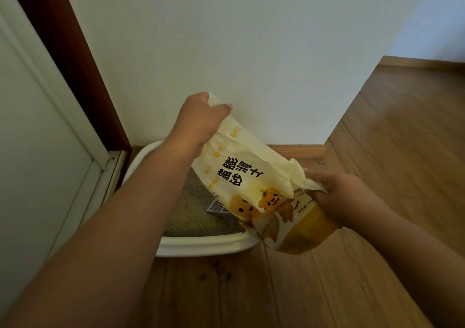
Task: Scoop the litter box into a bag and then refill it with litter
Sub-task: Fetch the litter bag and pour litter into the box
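**Litter bag held aslant over the box**

Above the white litter box (201, 246) on the wood floor (377, 151), I hold a cream and yellow litter bag (247, 189) printed with cartoon animals and black characters. Its long axis slants from upper left to lower right, yellow end lowest. My left hand (198, 118) grips the upper end; my right hand (337, 191) pinches the crumpled edge. Grey litter (193, 217) and a grey scoop (217, 206) lie in the box.

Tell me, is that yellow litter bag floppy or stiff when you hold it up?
Probably floppy: the litter bag creases and sags between the left hand and right hand. Its bottom bulges, so the remaining litter likely sits heavy there. It looks smooth, perhaps slippery, and both hands pinch it.
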### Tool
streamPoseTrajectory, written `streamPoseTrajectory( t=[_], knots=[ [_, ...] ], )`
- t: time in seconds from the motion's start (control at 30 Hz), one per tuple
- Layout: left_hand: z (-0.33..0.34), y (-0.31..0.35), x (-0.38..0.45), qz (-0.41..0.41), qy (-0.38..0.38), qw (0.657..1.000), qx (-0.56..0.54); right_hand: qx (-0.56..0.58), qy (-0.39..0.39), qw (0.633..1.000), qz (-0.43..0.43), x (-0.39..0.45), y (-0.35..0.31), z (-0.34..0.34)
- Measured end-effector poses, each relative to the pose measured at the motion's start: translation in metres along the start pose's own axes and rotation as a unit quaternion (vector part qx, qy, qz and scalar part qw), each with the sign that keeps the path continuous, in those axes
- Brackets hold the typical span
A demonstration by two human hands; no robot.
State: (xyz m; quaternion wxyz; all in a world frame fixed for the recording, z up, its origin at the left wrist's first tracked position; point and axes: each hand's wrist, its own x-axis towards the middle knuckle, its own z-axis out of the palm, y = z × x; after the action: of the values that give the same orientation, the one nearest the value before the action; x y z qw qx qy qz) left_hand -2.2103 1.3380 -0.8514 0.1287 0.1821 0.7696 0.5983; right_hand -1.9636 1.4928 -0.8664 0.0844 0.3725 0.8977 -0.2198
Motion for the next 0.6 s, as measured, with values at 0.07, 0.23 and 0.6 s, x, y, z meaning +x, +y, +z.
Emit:
streamPoseTrajectory(
  t=[0.07,0.23,0.6],
  knots=[
    [-0.002,-0.011,0.005,-0.009,0.01,1.0,-0.001,-0.008,-0.006,1.0,0.001,-0.001,0.0,-0.003],
    [-0.007,-0.034,0.014,-0.049,0.018,0.999,-0.012,-0.028,-0.03,0.999,0.022,-0.004,-0.001,-0.008],
    [-0.014,-0.052,0.028,-0.078,0.013,0.995,0.055,-0.045,-0.042,0.998,0.029,-0.001,-0.001,-0.007]
  ],
)
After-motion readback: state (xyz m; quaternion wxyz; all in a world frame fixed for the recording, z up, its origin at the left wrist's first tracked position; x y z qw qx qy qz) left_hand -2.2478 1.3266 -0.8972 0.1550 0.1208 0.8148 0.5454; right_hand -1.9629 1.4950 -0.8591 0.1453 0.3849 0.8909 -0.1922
